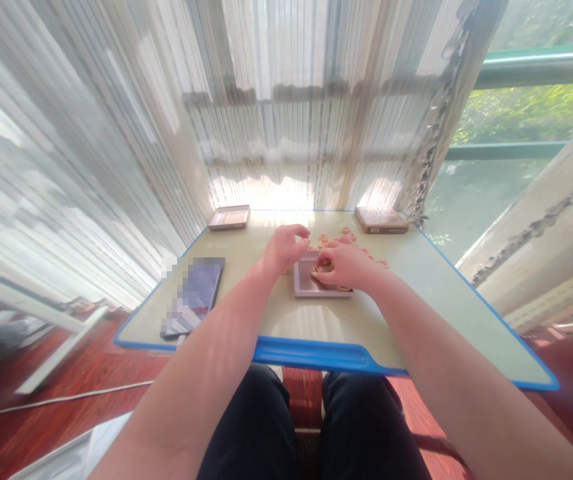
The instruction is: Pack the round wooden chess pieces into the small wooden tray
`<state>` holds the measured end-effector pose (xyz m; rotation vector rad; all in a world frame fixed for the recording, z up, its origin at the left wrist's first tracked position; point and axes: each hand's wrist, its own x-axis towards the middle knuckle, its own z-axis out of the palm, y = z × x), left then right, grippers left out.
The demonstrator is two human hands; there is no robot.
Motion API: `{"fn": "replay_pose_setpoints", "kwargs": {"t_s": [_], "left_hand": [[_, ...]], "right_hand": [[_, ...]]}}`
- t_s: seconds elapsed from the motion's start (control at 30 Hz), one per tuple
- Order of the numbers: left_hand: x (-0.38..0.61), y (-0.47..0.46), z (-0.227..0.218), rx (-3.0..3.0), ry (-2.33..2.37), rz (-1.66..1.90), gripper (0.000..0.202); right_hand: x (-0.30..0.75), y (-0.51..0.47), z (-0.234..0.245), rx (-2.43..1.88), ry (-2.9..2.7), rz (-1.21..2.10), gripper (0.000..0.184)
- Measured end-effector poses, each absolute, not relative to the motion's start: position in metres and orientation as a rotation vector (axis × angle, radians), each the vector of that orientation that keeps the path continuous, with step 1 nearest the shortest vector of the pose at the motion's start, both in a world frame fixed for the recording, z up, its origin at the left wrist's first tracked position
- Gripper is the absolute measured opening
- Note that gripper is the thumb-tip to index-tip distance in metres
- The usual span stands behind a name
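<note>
My right hand (343, 263) reaches into a shallow pale box tray (297, 292). Its thumb and fingers close on a round wooden Chinese chess piece (315, 272) over the tray's inside. Another piece (345, 288) shows at the tray's near right corner, partly under the hand. Beyond the tray lie several loose chess pieces (346, 231), some hidden behind my right hand. My left hand (286, 248) hovers by the tray's far left corner, fingers curved and slightly apart, with nothing visible in them.
A dark phone or tablet (201, 293) lies at the table's left. At the far left corner sits a shallow box lid (229, 217); a flat closed box (382, 220) is at the far right. The table's blue rim (316, 353) runs before my knees. Sheer curtains (286, 100) hang behind.
</note>
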<state>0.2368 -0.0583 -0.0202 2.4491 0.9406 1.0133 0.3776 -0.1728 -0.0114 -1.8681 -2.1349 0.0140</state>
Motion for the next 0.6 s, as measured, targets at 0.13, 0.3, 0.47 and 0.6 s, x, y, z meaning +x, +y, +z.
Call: {"fn": "replay_pose_setpoints", "kwargs": {"t_s": [0.13, 0.3, 0.47, 0.6], "left_hand": [[0.2363, -0.0565, -0.024, 2.551, 0.981, 0.935, 0.026], [0.2365, -0.0551, -0.0265, 2.626, 1.008, 0.913, 0.026], [0.2366, -0.0586, -0.0266, 2.67, 1.016, 0.874, 0.028], [0.2366, -0.0599, -0.0271, 2.694, 1.04, 0.831, 0.028]], "right_hand": [[0.3743, -0.1757, -0.0081, -1.862, -2.174, 0.055, 0.017], [0.3755, -0.175, -0.0098, -1.794, -2.184, 0.059, 0.016], [0.3787, -0.1722, -0.0106, -1.767, -2.203, 0.047, 0.013], [0.3795, -0.1735, -0.0059, -1.859, -2.143, 0.1, 0.012]]}}
